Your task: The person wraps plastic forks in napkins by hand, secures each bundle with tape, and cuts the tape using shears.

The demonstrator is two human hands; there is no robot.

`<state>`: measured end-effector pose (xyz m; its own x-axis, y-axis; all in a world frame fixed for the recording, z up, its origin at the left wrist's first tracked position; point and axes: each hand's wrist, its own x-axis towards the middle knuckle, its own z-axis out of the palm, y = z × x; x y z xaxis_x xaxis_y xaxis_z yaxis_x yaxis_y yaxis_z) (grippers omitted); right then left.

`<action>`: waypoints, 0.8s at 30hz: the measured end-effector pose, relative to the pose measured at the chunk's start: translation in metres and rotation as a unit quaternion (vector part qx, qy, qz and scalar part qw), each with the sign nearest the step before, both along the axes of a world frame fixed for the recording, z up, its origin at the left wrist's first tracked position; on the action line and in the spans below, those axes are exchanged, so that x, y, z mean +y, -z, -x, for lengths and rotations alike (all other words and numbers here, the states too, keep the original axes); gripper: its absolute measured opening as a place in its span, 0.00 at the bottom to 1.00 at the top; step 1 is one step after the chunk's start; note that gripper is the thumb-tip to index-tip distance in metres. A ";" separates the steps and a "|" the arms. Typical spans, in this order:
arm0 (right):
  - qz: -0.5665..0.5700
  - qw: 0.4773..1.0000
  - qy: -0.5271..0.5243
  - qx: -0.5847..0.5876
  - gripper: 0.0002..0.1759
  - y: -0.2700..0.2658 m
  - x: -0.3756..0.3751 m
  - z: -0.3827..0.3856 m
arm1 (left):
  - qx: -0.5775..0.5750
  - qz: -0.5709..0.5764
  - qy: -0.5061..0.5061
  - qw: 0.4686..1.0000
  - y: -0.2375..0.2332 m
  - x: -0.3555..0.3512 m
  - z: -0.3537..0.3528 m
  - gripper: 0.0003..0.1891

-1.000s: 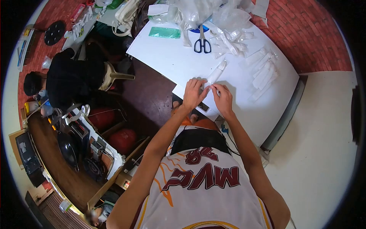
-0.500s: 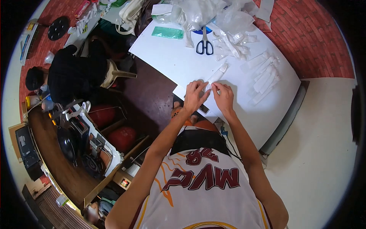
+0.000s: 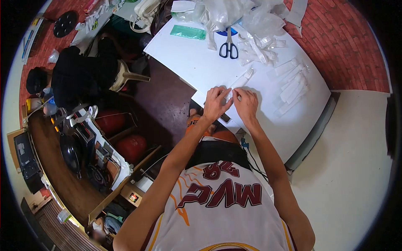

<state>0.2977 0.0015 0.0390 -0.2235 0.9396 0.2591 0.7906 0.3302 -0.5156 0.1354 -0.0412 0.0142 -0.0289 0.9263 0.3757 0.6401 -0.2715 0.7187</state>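
Left hand [image 3: 215,102] and right hand [image 3: 246,104] met at mid-frame over the near edge of the white rectangular table [image 3: 197,62]; the fingertips of both were pinched together on the near end of a narrow clear plastic sleeve [image 3: 239,81] with a white fork inside; the sleeve lay flat on the table, pointing to the upper right. Black-handled scissors [image 3: 228,47] lay well above the hands, beside loose white plastic forks [image 3: 260,44]; a flat green packet [image 3: 188,32] lay to the upper left; filled clear sleeves [image 3: 293,85] lay in a row at right; crumpled clear plastic bags [image 3: 226,12] were heaped along the top edge.
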 end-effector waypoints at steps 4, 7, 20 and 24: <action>0.033 0.999 0.009 -0.031 0.10 -0.006 -0.001 0.004 | -0.002 -0.002 0.001 1.000 0.004 -0.001 0.000 0.25; 0.049 0.997 0.011 -0.050 0.12 -0.007 0.000 0.005 | -0.004 -0.002 0.002 1.000 0.009 -0.001 0.001 0.26; 0.138 0.985 0.016 -0.104 0.19 -0.017 0.008 0.004 | -0.009 0.001 -0.005 1.000 0.007 0.000 0.001 0.26; 0.145 0.985 0.017 -0.091 0.19 -0.022 0.009 0.005 | -0.016 -0.001 -0.006 1.000 0.005 0.000 0.002 0.27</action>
<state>0.2922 0.0106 0.0612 -0.2090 0.9759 -0.0623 0.8866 0.1622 -0.4332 0.1330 -0.0408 0.0088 -0.0531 0.9247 0.3769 0.6201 -0.2653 0.7383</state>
